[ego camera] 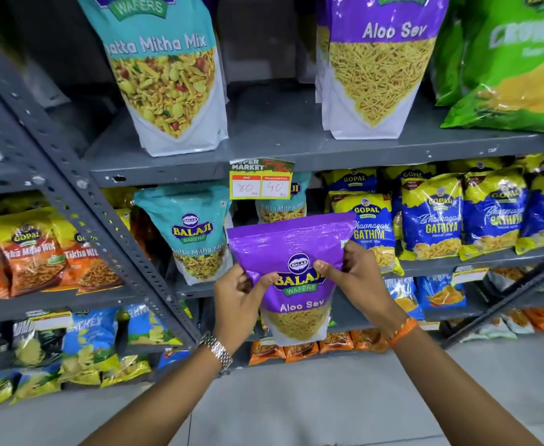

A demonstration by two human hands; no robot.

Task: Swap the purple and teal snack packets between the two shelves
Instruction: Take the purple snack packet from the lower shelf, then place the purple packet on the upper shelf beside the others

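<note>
Both hands grasp purple packet [291, 272] upright, long axis vertical, in front of lower shelf [476, 265]. Left hand [237, 300] pinches left edge, right hand [357, 278] right edge. Teal packet [196, 233] stands just left, behind.

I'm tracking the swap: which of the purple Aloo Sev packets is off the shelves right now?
The purple Aloo Sev packet held in front of the lower shelf, gripped by the left hand and right hand. The other purple packet stands on the upper shelf.
</note>
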